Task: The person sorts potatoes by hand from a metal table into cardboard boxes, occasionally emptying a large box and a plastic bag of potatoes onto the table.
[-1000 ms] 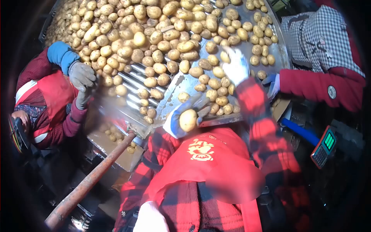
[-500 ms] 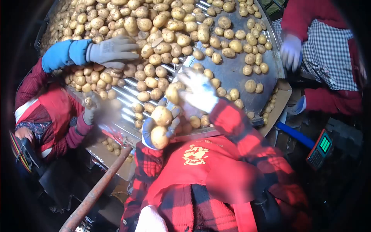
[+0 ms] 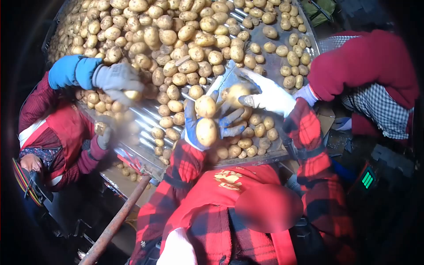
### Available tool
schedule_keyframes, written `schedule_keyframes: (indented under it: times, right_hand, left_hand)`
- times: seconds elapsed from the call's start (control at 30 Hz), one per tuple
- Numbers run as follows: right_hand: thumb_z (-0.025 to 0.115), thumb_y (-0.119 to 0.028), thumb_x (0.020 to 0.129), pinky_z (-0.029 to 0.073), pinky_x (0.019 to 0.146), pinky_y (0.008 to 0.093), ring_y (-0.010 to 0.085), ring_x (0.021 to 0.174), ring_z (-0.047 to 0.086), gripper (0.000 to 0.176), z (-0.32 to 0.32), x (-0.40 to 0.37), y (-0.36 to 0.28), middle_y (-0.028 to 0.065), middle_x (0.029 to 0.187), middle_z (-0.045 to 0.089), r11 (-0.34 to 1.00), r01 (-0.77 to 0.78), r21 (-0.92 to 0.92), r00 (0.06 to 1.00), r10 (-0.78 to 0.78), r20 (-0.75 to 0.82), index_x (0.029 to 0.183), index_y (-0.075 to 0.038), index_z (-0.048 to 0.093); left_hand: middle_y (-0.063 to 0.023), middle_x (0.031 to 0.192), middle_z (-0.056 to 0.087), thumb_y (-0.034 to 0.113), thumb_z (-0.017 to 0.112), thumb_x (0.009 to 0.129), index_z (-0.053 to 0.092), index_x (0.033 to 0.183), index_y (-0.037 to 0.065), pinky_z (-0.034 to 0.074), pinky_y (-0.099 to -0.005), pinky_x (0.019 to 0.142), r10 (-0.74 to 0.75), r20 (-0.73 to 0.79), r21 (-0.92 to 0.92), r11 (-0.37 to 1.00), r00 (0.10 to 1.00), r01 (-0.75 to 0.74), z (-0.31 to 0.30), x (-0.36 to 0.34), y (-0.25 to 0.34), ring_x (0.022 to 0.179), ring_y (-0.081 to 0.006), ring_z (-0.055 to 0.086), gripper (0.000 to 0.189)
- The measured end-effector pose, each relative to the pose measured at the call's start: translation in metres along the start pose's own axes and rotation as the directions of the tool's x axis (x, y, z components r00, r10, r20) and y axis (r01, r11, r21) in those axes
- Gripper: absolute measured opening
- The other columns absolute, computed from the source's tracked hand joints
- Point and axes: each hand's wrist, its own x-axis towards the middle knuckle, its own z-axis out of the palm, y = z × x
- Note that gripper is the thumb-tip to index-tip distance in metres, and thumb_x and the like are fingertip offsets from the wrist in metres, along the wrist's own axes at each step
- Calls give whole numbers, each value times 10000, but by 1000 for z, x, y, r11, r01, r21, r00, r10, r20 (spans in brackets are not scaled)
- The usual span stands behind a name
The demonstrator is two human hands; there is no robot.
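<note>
My left hand (image 3: 191, 126), in a blue and pale glove, faces palm up over the near part of the metal sorting table. Two potatoes rest in its curled fingers: one potato (image 3: 205, 106) toward the fingertips and a larger-looking potato (image 3: 206, 132) below it. To its right, my right hand (image 3: 270, 95) wears a white glove with dark-stained fingertips. Its thumb and fingers close around another potato (image 3: 236, 95), blurred by motion. Loose potatoes (image 3: 251, 150) lie on the table just beneath both hands.
A large heap of potatoes (image 3: 150, 37) covers the far left over metal bars (image 3: 148, 121). At left, a co-worker's grey-gloved hand (image 3: 117, 79) works at the heap. A co-worker's red sleeve (image 3: 362, 66) reaches in from the right. A rusty pole (image 3: 117, 218) rises at lower left.
My left hand has shifted right and slightly up with its two potatoes. My right hand has moved right, now gripping a potato. The right co-worker's arm has come forward to the table edge.
</note>
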Motion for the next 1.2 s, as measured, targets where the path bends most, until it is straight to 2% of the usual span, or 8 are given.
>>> schedule_keyframes:
  times: [0.17, 0.57, 0.6, 0.63, 0.77, 0.83, 0.93, 1.2]
  right_hand:
    - [693, -262, 810, 437, 1096, 464, 401, 1340, 493, 721, -80, 128, 49, 221, 1487, 481, 657, -218, -722, 878, -190, -438, 1486, -138, 472]
    - [723, -143, 799, 484, 1009, 443, 338, 1173, 588, 425, 50, 14, 49, 153, 1260, 621, 912, 101, -398, 895, -258, -363, 1219, -105, 673]
    - [711, -135, 833, 494, 984, 398, 282, 1165, 596, 442, 56, -8, 24, 149, 1251, 630, 997, 62, -50, 919, -77, -387, 1264, -61, 642]
    - [693, -87, 863, 511, 944, 382, 260, 1126, 618, 465, 58, -28, 22, 136, 1260, 627, 761, -156, 630, 927, 333, -172, 1316, -35, 597]
    - [582, -55, 961, 560, 921, 365, 256, 1043, 658, 361, 91, -86, -16, 128, 1233, 637, -29, -350, 936, 934, 66, 351, 1318, -15, 552]
    - [586, -190, 1014, 574, 940, 424, 298, 1114, 651, 263, 125, -114, -39, 148, 1201, 638, 802, -11, 598, 997, -39, 71, 1221, -29, 566]
    - [555, -249, 1033, 565, 958, 482, 351, 1175, 629, 275, 169, -120, -38, 178, 1215, 652, -247, -551, 797, 793, 144, 592, 1192, -25, 577]
    - [598, -287, 1020, 579, 864, 400, 282, 1027, 683, 379, 301, -142, -110, 156, 1168, 670, 111, -826, 552, 557, 13, 831, 1248, 17, 598]
  left_hand:
    - [-77, 1575, 426, 705, 464, 933, 419, 1532, 250, 252, -698, 1118, 104, 67, 81, 991, 992, -109, -7, -5, 11, 1462, -356, 332, 753]
    - [-77, 1567, 439, 638, 488, 962, 440, 1516, 215, 183, -612, 1186, 175, -41, 406, 903, 984, -144, -12, -59, 2, 1444, -307, 373, 698]
    - [-99, 1551, 447, 619, 437, 1001, 419, 1522, 194, 303, -630, 1145, 54, 169, -180, 983, 984, -23, -15, -62, 7, 1415, -319, 419, 672]
    - [-99, 1551, 447, 619, 437, 1001, 419, 1522, 194, 303, -630, 1145, 59, 169, -180, 983, 984, -28, -9, -71, 5, 1415, -319, 419, 672]
    - [-112, 1568, 412, 678, 368, 997, 392, 1535, 170, 422, -727, 981, 79, -140, -207, 972, 987, -108, -8, -122, -14, 1406, -415, 424, 740]
    - [-117, 1555, 433, 740, 363, 962, 403, 1529, 174, 449, -725, 938, 4, -278, -78, 997, 960, -27, -15, -155, -22, 1391, -432, 441, 801]
    - [-134, 1459, 522, 774, 360, 942, 443, 1494, 153, 475, -718, 893, 92, -376, 19, 996, 922, -92, -14, -219, -26, 1330, -502, 487, 835]
    - [-124, 1404, 555, 602, 461, 990, 482, 1448, 132, 488, -604, 997, 619, -120, -76, 774, 776, -629, -51, -388, -10, 1332, -415, 483, 656]
